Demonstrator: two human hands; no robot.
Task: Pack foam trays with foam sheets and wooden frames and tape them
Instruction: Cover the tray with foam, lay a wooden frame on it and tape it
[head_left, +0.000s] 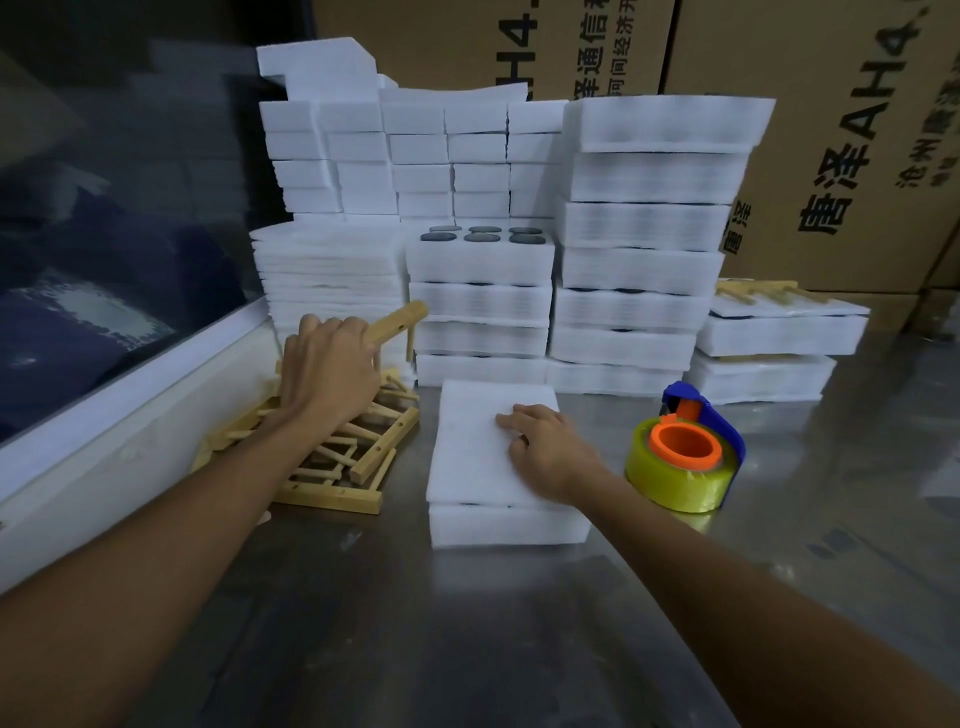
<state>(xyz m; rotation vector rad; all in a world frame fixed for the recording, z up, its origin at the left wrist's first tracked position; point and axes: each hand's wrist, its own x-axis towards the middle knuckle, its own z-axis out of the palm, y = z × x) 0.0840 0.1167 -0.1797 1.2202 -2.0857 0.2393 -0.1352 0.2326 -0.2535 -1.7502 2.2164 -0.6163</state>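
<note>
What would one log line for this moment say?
left hand: grips wooden frame | right hand: rests on foam sheet | tape dispenser: untouched

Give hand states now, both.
Left hand: grips a wooden frame.
Right hand: open, fingers resting on the foam sheet.

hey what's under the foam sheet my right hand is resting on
Under the foam sheet, where the right hand rests, sits a white foam tray on the metal table. The sheet covers whatever the tray holds.
</note>
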